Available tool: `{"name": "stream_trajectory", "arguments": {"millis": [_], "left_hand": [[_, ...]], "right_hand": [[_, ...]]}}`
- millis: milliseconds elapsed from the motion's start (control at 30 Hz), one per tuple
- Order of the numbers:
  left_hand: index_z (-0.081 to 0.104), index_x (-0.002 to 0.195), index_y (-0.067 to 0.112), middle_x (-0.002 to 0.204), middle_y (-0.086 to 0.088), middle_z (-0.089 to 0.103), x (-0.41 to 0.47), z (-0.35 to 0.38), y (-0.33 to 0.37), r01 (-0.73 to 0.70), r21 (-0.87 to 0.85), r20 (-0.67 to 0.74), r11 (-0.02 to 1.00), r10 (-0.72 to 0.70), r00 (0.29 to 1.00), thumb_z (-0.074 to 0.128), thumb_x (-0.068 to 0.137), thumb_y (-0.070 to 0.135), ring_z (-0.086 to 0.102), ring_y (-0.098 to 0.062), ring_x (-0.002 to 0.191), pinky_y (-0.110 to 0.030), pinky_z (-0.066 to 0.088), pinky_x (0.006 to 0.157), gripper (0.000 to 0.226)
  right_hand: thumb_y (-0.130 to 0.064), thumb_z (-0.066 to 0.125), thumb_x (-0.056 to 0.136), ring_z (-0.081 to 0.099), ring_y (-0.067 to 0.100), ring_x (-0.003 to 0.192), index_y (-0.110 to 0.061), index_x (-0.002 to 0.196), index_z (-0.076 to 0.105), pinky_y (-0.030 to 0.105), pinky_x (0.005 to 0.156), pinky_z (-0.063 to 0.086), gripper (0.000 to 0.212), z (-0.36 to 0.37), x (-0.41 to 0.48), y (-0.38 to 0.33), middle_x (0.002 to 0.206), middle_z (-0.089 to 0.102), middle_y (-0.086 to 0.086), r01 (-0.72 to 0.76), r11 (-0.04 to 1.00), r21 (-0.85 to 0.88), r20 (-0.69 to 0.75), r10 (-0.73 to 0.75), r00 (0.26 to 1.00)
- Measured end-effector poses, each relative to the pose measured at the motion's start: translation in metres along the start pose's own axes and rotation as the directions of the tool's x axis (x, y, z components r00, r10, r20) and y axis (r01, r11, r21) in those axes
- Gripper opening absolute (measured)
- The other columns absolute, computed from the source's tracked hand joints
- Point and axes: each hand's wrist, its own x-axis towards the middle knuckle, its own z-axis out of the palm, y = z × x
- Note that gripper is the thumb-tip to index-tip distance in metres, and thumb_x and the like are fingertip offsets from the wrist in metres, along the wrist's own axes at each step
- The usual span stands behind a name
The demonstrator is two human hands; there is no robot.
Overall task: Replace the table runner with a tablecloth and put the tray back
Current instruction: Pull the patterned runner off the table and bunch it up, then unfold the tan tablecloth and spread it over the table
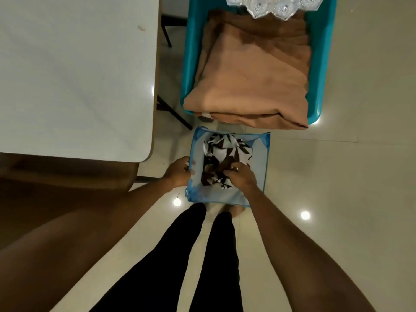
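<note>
Tiled floor (349, 176) | left hand (177, 174) pinches blue bag (261, 154) | right hand (239, 177) grips patterned cloth (225, 149) | teal tub (319, 64) beyond

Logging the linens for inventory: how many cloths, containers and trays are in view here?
Cloths: 2, tan folded cloth and patterned cloth
Containers: 2, teal tub and blue bag
Trays: 1, silver tray
Total: 5

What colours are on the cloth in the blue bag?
The cloth is white with dark brown leafy shapes; head view.
</note>
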Motion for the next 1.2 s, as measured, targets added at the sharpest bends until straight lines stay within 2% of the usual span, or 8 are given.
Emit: {"name": "stream_trajectory", "arguments": {"millis": [233, 333, 433, 567, 700, 867, 1033, 1200], "left_hand": [[0.057, 0.115, 0.014, 0.107, -0.013, 0.067, -0.006, 0.009, 0.017, 0.006, 0.121, -0.065, 0.993, 0.002, 0.998, 0.055, 0.093, 0.004, 0.067, -0.025, 0.085, -0.036, 0.061, 0.070, 0.025], [0.052, 0.125, 0.013, 0.105, -0.010, 0.066, -0.018, 0.010, 0.025, -0.013, 0.228, -0.183, 0.974, 0.056, 0.982, 0.058, 0.092, 0.012, 0.065, -0.024, 0.085, -0.030, 0.054, 0.063, 0.034], [0.048, 0.135, 0.014, 0.123, -0.009, 0.060, -0.039, 0.011, 0.041, -0.095, 0.206, -0.289, 0.974, 0.153, 0.945, 0.062, 0.091, 0.016, 0.061, -0.027, 0.106, -0.037, 0.053, 0.087, 0.046], [0.055, 0.131, 0.011, 0.121, -0.007, 0.058, -0.072, 0.012, 0.071, -0.325, 0.097, -0.334, 0.941, 0.338, 0.880, 0.062, 0.092, 0.008, 0.060, -0.026, 0.107, -0.032, 0.049, 0.089, 0.040], [0.058, 0.123, 0.010, 0.114, -0.004, 0.060, -0.098, 0.005, 0.104, -0.450, 0.034, -0.404, 0.892, 0.425, 0.810, 0.063, 0.090, 0.003, 0.060, -0.023, 0.105, -0.037, 0.051, 0.092, 0.034], [0.055, 0.122, 0.009, 0.122, -0.013, 0.052, -0.100, -0.003, 0.130, -0.441, 0.306, -0.558, 0.844, 0.535, 0.634, 0.078, 0.073, 0.007, 0.052, -0.034, 0.112, -0.043, 0.046, 0.091, 0.054], [0.033, 0.151, 0.024, 0.160, -0.010, 0.026, -0.068, -0.014, 0.153, -0.375, 0.733, -0.306, 0.568, 0.768, 0.563, 0.082, 0.067, 0.020, 0.018, -0.034, 0.149, -0.056, 0.025, 0.114, 0.098], [0.041, 0.146, 0.024, 0.155, -0.006, 0.036, -0.032, -0.018, 0.194, -0.307, 0.845, -0.152, 0.438, 0.747, 0.647, 0.074, 0.072, 0.027, 0.024, -0.033, 0.146, -0.060, 0.020, 0.116, 0.081]], "right_hand": [[-0.033, 0.070, 0.092, 0.058, 0.011, 0.084, -0.017, 0.114, 0.073, 0.008, 0.056, 0.037, 0.027, -0.002, -0.015, 0.014, 0.101, 0.067, -0.001, 0.032, 0.989, 0.141, -0.057, -0.024, 0.998], [-0.029, 0.070, 0.091, 0.064, 0.014, 0.084, -0.018, 0.116, 0.070, 0.018, 0.061, 0.045, 0.027, -0.013, -0.030, 0.006, 0.094, 0.070, -0.001, 0.049, 0.978, 0.204, -0.058, -0.037, 0.998], [-0.029, 0.069, 0.091, 0.067, 0.012, 0.078, -0.020, 0.116, 0.069, 0.021, 0.061, 0.050, 0.026, -0.032, -0.057, -0.011, 0.088, 0.071, -0.005, 0.114, 0.958, 0.263, -0.095, -0.092, 0.991], [-0.026, 0.065, 0.091, 0.069, 0.024, 0.093, -0.019, 0.109, 0.070, 0.043, 0.090, 0.055, 0.020, -0.062, -0.097, -0.036, 0.100, 0.073, 0.002, 0.256, 0.925, 0.280, -0.167, -0.215, 0.962], [-0.025, 0.070, 0.087, 0.068, 0.018, 0.088, -0.028, 0.103, 0.069, 0.039, 0.084, 0.054, 0.016, -0.094, -0.132, -0.063, 0.091, 0.071, -0.004, 0.395, 0.878, 0.271, -0.261, -0.328, 0.908], [-0.019, 0.074, 0.066, 0.051, 0.027, 0.112, -0.027, 0.133, 0.056, 0.042, 0.090, 0.043, 0.070, -0.123, -0.132, -0.084, 0.122, 0.055, 0.003, 0.508, 0.671, -0.539, -0.404, -0.736, 0.544], [-0.028, 0.071, 0.075, 0.019, 0.039, 0.149, -0.036, 0.153, 0.030, 0.061, 0.119, 0.012, 0.088, -0.150, -0.089, -0.101, 0.161, 0.025, 0.012, 0.290, 0.507, -0.812, -0.207, -0.714, 0.668], [-0.029, 0.067, 0.080, 0.058, 0.037, 0.112, -0.030, 0.136, 0.049, 0.047, 0.086, 0.048, 0.058, -0.180, -0.064, -0.127, 0.125, 0.059, 0.006, 0.228, 0.503, -0.834, -0.166, -0.622, 0.765]]}}
